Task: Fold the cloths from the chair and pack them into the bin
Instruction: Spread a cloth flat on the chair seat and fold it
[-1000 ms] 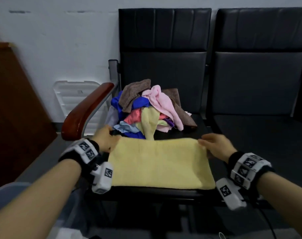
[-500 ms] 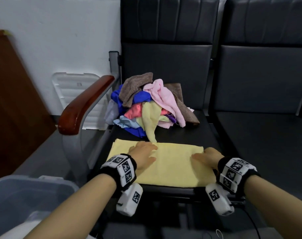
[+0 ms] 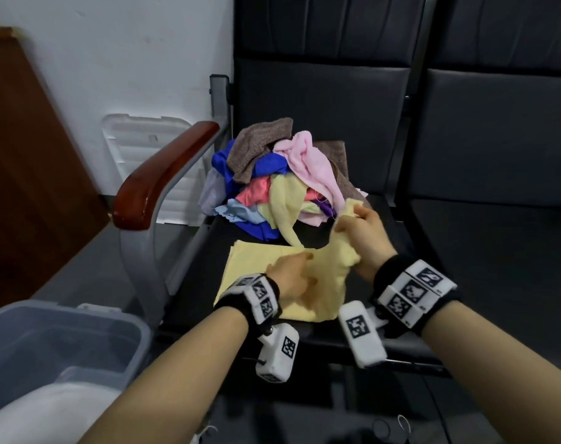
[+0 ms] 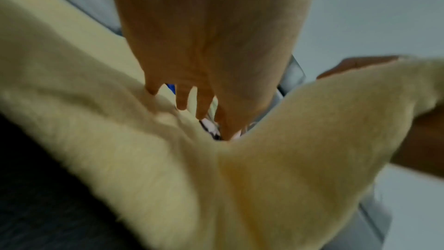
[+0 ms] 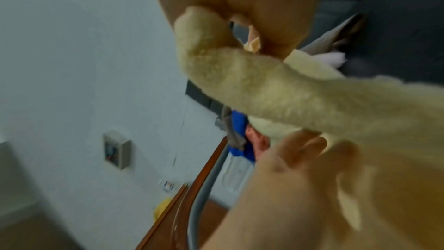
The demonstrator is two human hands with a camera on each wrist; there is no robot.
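A pale yellow cloth (image 3: 256, 264) lies on the front of the black chair seat (image 3: 385, 331). My left hand (image 3: 292, 274) presses flat on its middle with straight fingers (image 4: 182, 100). My right hand (image 3: 362, 232) grips the cloth's right end (image 5: 211, 64) and holds it lifted above the seat, so the cloth (image 4: 288, 140) bends up beside the left hand. Behind them a pile of crumpled cloths (image 3: 272, 184) in brown, pink, blue, red and yellow sits at the back of the seat. The grey plastic bin (image 3: 122, 318) stands on the floor at lower left.
A wooden armrest (image 3: 164, 174) on a grey metal frame runs along the seat's left side. A white plastic lid (image 3: 138, 139) leans on the wall behind it. A second black seat (image 3: 497, 251) adjoins on the right. A brown wooden panel (image 3: 23, 155) stands at far left.
My right hand has taken hold of the cloth's right end and raised it off the seat toward the left. My left hand has stayed pressed on the cloth's middle. The view has tilted down.
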